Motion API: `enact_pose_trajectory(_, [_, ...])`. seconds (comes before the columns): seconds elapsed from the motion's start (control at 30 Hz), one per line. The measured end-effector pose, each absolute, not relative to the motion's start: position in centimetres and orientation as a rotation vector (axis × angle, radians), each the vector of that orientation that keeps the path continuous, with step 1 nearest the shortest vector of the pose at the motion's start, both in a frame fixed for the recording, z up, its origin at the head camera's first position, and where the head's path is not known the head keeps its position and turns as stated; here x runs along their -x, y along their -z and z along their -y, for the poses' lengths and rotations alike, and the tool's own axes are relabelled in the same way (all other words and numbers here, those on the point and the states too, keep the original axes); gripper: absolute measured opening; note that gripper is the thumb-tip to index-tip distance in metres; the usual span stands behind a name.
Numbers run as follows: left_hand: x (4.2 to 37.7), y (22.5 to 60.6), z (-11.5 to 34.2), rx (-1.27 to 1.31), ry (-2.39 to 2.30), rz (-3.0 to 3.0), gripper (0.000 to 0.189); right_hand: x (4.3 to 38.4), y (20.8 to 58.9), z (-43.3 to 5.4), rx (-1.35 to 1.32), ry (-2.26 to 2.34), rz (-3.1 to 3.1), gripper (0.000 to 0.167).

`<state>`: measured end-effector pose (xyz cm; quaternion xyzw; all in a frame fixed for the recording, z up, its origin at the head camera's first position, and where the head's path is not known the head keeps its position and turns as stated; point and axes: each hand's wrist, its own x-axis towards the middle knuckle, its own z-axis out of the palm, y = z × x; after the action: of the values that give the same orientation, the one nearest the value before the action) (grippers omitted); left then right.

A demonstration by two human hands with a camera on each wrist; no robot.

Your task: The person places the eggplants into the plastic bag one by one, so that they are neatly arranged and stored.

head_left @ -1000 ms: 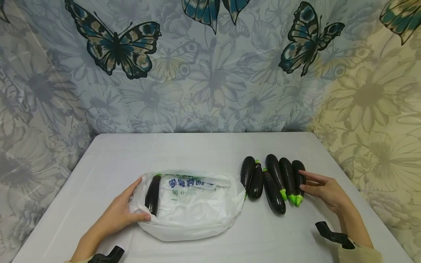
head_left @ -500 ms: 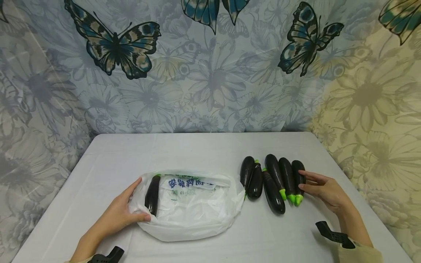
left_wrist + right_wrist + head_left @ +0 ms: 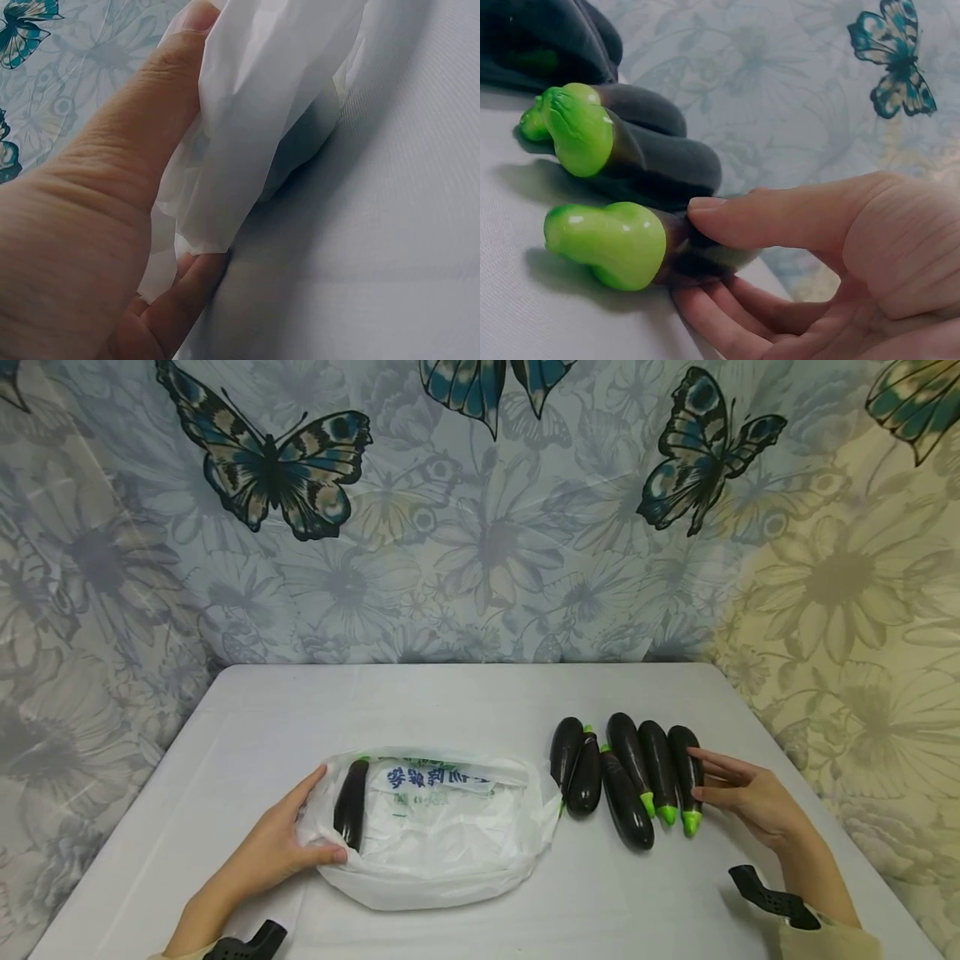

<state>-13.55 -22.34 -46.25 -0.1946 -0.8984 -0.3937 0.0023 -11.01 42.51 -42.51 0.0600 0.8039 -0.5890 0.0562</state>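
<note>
A white plastic bag (image 3: 442,889) with printed writing lies with its mouth spread on the table. One dark eggplant (image 3: 350,806) is inside, at the bag's left end. My left hand (image 3: 281,843) grips that end; in the left wrist view the thumb (image 3: 150,97) lies along the white plastic and fingertips show below it. To the right of the bag, my right hand (image 3: 757,806) pinches the rightmost eggplant (image 3: 685,772) between thumb and fingers. Its bright green cap (image 3: 622,244) faces the right wrist camera, slightly apart from its neighbour.
Several other glossy eggplants (image 3: 626,802) lie close together between the bag and my right hand, the leftmost touching or nearly touching the bag. A white cloth covers the table (image 3: 465,702). Behind it hangs a butterfly-patterned backdrop (image 3: 487,568).
The rightmost eggplant has shifted slightly right with my right hand, and a gap now shows between its green end and the neighbouring one. My left hand keeps its place on the bag.
</note>
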Motion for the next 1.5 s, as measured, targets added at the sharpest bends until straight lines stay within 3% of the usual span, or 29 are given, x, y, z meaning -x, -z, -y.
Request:
enact_pose_trajectory(1.03, [13.37,46.1,22.09,0.587,1.245,2.84,0.119,10.59,42.05,-42.66,-0.22,1.733,-2.463,0.075])
enact_pose_trajectory(1.5, [13.28,46.04,22.05,0.594,1.212,2.84,0.119,10.6,41.99,-42.83,-0.19,1.977,-2.386,0.069])
